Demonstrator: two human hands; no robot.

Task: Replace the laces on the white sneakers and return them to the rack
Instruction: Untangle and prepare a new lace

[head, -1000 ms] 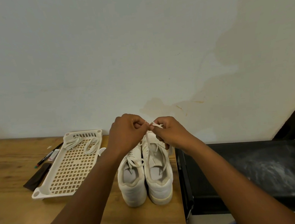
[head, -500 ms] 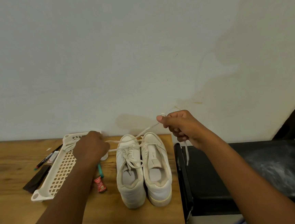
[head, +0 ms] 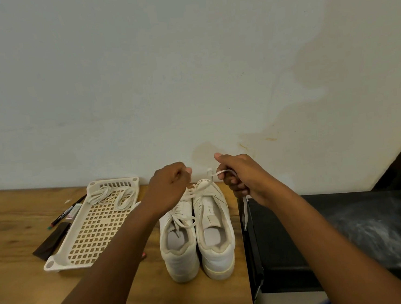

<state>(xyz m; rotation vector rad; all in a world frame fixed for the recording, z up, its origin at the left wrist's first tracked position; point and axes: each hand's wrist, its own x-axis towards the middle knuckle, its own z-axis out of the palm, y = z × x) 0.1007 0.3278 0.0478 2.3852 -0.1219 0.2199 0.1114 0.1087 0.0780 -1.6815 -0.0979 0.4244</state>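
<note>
The 2 sneakers (head: 196, 234) stand on the tabletop (head: 16, 243). The lace (head: 223, 173), pulled wide a moment ago, is now gathered: both hands, left (head: 168, 186) and right (head: 239, 175), are clenched on it. Lacing seems almost done.

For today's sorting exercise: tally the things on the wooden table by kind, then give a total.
White sneakers: 2
White perforated tray: 1
Loose laces lying in the tray: 1 bundle
Pens: 1
Dark flat strip: 1
Total: 6
</note>
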